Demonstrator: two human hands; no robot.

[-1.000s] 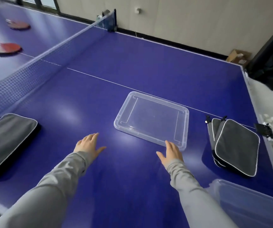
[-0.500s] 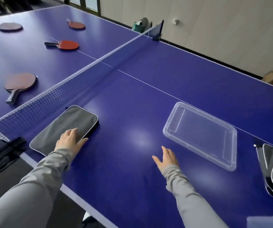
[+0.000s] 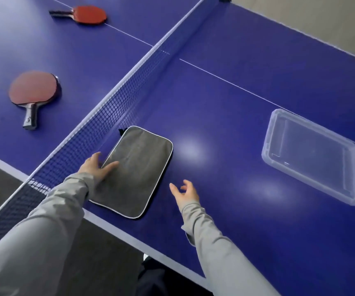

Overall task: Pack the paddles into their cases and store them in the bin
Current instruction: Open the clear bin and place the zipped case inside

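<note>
A grey paddle case [image 3: 136,169] with a white trim lies flat on the blue table beside the net. My left hand [image 3: 96,166] rests on its near left edge, fingers spread over the fabric. My right hand [image 3: 184,192] hovers open just right of the case, touching nothing. Beyond the net lie two red paddles: one [image 3: 33,90] close by with its handle toward me, another [image 3: 84,16] farther back. A clear plastic lid or shallow bin [image 3: 311,154] lies on the table at the right.
The net [image 3: 116,103] runs diagonally between me and the paddles. The table's near edge [image 3: 129,236] drops to a dark floor at the lower left. A white centre line [image 3: 236,86] crosses the table.
My view has swung left and closer to the case. My left hand has slid toward the case's left edge, and my right hand has come in beside it.
</note>
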